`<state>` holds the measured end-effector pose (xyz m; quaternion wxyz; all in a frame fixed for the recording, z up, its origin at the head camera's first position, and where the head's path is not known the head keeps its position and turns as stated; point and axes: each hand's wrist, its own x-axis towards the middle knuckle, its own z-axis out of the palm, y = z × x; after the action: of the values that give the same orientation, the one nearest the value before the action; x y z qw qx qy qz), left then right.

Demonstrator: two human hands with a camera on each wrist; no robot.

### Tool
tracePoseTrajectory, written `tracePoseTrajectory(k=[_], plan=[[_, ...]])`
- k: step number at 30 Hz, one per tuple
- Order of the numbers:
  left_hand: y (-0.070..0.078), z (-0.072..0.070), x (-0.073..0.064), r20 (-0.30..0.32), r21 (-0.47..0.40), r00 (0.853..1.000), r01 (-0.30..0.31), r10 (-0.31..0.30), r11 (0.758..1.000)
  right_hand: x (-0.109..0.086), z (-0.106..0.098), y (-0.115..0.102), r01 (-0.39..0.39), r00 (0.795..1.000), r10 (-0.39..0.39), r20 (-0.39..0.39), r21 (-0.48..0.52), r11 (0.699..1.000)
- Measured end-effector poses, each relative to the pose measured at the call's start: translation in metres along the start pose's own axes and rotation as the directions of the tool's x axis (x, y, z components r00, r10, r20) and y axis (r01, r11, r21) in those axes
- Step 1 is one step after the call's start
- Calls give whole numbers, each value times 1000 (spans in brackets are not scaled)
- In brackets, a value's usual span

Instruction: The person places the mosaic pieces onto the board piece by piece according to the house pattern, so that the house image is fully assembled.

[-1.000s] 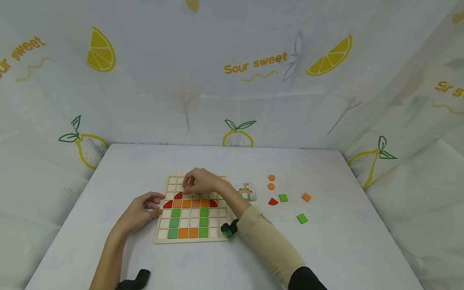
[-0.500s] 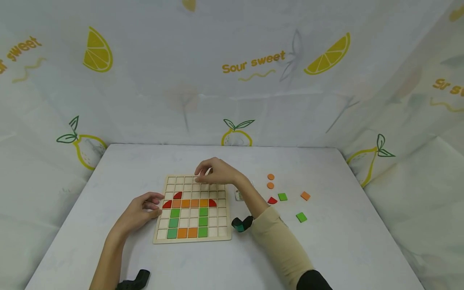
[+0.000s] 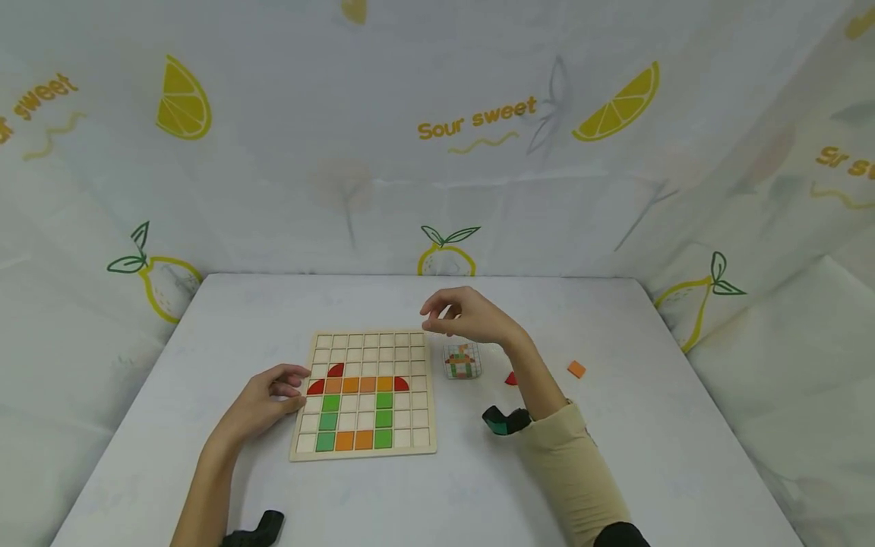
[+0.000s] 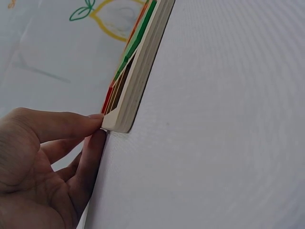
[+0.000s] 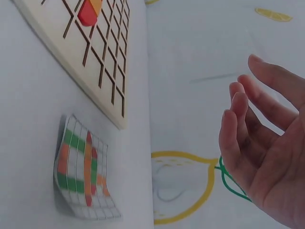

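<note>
A wooden grid board lies at the table's left middle, holding flat orange, green and red tiles in its cells. Red rounded tiles sit at the ends of the orange row, and another red one is just above that row on the left. My left hand rests with thumb and fingertips against the board's left edge. In the left wrist view the thumb touches the board's corner. Off the board's back right corner, my right hand hovers over the table with loosely bent fingers and nothing in them.
A small printed pattern card lies right of the board, slightly curled in the right wrist view. Beyond it are a red piece, partly behind the right forearm, and an orange square tile. The arm hides other loose tiles.
My right hand has lifted off the board and moved right, past its back right corner, uncovering the card while its arm now covers the loose green tiles and orange discs. The left hand stays put.
</note>
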<state>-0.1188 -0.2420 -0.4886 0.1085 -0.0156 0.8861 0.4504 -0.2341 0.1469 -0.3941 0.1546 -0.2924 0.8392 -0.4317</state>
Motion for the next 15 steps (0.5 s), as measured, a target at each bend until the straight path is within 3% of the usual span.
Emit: tracePoseTrajectory(k=[15], plan=[[3, 0, -1, -12, 11, 1000, 8, -7, 1000, -67, -46, 35, -139, 987, 128, -98, -124, 982]])
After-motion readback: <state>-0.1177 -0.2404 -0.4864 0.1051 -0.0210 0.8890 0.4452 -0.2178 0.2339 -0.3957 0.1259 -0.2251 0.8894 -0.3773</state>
